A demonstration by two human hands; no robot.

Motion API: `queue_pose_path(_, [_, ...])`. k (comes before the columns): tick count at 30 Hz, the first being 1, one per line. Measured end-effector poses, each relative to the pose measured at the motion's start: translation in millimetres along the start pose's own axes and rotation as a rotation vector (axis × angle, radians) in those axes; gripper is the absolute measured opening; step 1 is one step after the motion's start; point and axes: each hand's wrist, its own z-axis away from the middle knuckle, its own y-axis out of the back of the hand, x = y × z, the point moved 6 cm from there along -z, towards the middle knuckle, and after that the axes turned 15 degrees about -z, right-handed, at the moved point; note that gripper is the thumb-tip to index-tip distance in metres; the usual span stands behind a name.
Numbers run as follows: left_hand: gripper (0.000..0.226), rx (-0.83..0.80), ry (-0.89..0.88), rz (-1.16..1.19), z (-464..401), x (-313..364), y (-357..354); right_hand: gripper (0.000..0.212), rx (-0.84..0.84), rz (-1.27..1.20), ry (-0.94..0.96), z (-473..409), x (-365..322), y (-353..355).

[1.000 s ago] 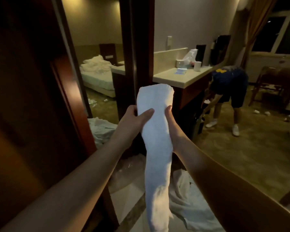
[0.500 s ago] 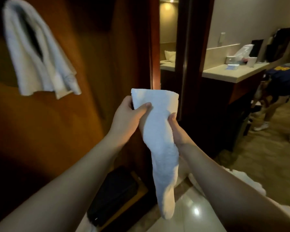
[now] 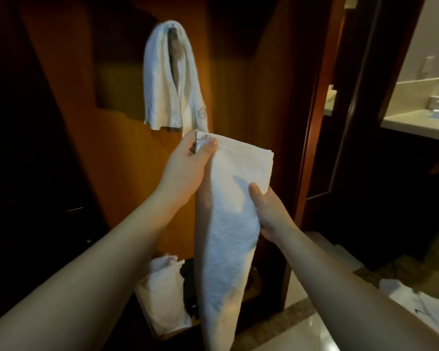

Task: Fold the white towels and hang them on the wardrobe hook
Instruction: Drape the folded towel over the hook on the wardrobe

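The wardrobe (image 3: 127, 153) is made of smooth brown wood with dark panels. A white terry towel (image 3: 171, 79) hangs doubled high on its back wall; the hook itself is hidden, and a small grey mark near the hem cannot be read. In front of it, a second folded towel (image 3: 228, 224), soft and long, narrows downward. The left hand (image 3: 188, 168) pinches its top corner, and the right hand (image 3: 269, 211) grips its right edge, thumb on the cloth. A white bag (image 3: 162, 295) lies on the wardrobe floor.
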Motion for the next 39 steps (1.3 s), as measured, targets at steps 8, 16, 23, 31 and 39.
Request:
queue_pose_path(8, [0.020,-0.124,-0.143,-0.196,-1.5,8.8,35.4,0.102,0.051,0.497,0.186,-20.0,-35.6,-32.7])
queue_pose_path(16, [0.018,-0.011,-0.128,-0.391,-12.4,4.1,73.3,0.025,-0.270,0.909,-0.022,-40.7,-25.4,-65.3])
queue_pose_path(23, [0.018,0.161,-0.022,-0.352,-11.3,-23.2,117.9,0.028,-0.161,1.070,-0.143,-36.6,17.0,3.1])
queue_pose_path(31, [0.027,0.188,0.105,-0.413,-5.8,-57.1,128.3,0.032,0.026,1.196,-0.186,-37.6,19.8,70.5])
queue_pose_path(39, [0.035,0.117,0.210,-0.469,0.2,-77.8,122.0,0.037,0.090,1.167,-0.111,-31.8,11.9,87.5])
